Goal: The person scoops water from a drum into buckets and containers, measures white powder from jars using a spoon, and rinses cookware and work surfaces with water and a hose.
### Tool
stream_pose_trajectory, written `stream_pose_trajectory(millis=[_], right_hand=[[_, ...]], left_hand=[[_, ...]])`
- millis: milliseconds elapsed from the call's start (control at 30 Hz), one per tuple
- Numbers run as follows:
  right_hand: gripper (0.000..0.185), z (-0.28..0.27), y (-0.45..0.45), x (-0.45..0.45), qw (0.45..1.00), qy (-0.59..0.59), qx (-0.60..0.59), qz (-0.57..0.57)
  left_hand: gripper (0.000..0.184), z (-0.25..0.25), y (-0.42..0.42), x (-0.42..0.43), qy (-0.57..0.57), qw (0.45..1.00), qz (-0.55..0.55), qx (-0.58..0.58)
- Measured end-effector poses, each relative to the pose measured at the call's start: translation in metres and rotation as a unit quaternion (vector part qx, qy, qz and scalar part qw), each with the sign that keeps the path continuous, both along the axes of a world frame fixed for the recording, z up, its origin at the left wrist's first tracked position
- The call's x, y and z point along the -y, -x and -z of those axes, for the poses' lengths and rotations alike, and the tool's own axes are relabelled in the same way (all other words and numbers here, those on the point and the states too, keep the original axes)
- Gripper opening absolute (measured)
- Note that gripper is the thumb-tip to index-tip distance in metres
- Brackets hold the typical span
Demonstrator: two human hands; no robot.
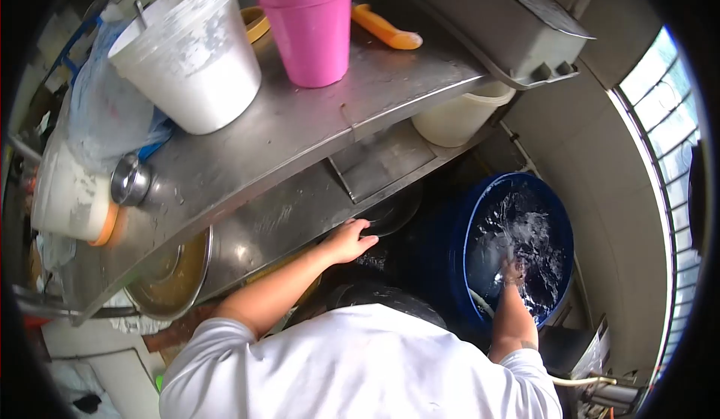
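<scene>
Blurring in the water (526, 228) of a blue plastic barrel (466, 228), the right hand (513, 271) has an unclear grip; the left hand (349, 242) curves open.

The white light comes strongly from the window (677, 145), far to the right of my right fingers (512, 263), with glare in its upper part. Around these fingers the water (525, 228) glints and looks smeared. Close to my left fingers (361, 225), deep shadow hides details. Toward the black corners, straight lines become curved.
</scene>
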State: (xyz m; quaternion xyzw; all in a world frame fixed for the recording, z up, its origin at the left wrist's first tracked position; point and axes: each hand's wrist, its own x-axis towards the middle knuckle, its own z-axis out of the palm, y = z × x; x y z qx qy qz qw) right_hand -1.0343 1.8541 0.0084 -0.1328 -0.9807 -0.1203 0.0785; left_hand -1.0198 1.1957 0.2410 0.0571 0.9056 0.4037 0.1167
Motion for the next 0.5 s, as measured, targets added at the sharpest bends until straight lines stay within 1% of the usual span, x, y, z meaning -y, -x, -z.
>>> stream_pose_trajectory(millis=[67,100,133,167,200,267,300,333,367,400,433,467,500], right_hand=[[0.044,-0.033,0.005,0.029,0.993,0.095,-0.036,-0.055],[0.044,-0.047,0.009,0.045,0.993,0.097,-0.031,-0.066],[0.045,-0.063,0.011,0.06,0.988,0.114,-0.078,-0.071],[0.047,-0.079,0.013,0.074,0.981,0.13,-0.125,-0.078],[0.046,-0.133,0.008,0.099,0.975,0.201,-0.083,-0.054],[0.046,-0.262,-0.004,0.165,0.945,0.327,-0.009,0.013],[0.041,-0.278,-0.006,0.163,0.947,0.316,-0.065,-0.01],[0.033,-0.296,-0.007,0.16,0.916,0.375,-0.123,-0.07],[0.03,-0.331,-0.009,0.172,0.877,0.436,-0.161,-0.12],[0.039,-0.367,-0.009,0.183,0.884,0.41,-0.167,-0.149],[0.049,-0.399,-0.006,0.193,0.904,0.341,-0.15,-0.212],[0.058,-0.438,-0.004,0.213,0.915,0.332,-0.079,-0.217],[0.062,-0.46,0.001,0.227,0.92,0.285,-0.042,-0.266]], left_hand=[[0.056,0.002,0.001,-0.005,0.002,1.0,-0.006,0.016],[0.056,0.002,0.0,-0.007,0.0,0.999,-0.004,0.033],[0.057,0.002,-0.005,-0.008,-0.003,0.999,0.004,0.051],[0.057,0.003,-0.01,-0.008,0.016,0.999,-0.016,0.045],[0.059,0.006,-0.013,-0.008,0.025,0.999,-0.024,0.023],[0.058,0.024,-0.016,-0.009,-0.018,0.996,-0.069,0.052],[0.058,0.026,-0.017,-0.012,-0.057,0.99,-0.102,0.08],[0.058,0.019,-0.016,-0.018,-0.059,0.99,-0.099,0.079],[0.059,0.008,-0.016,-0.023,-0.053,0.989,-0.123,0.067],[0.059,0.002,-0.015,-0.029,-0.047,0.987,-0.146,0.056],[0.062,0.007,-0.012,-0.037,-0.009,0.991,-0.134,-0.003],[0.062,0.002,-0.008,-0.049,-0.009,0.992,-0.125,-0.002],[0.064,-0.008,-0.001,-0.062,-0.024,0.992,-0.115,-0.05]])
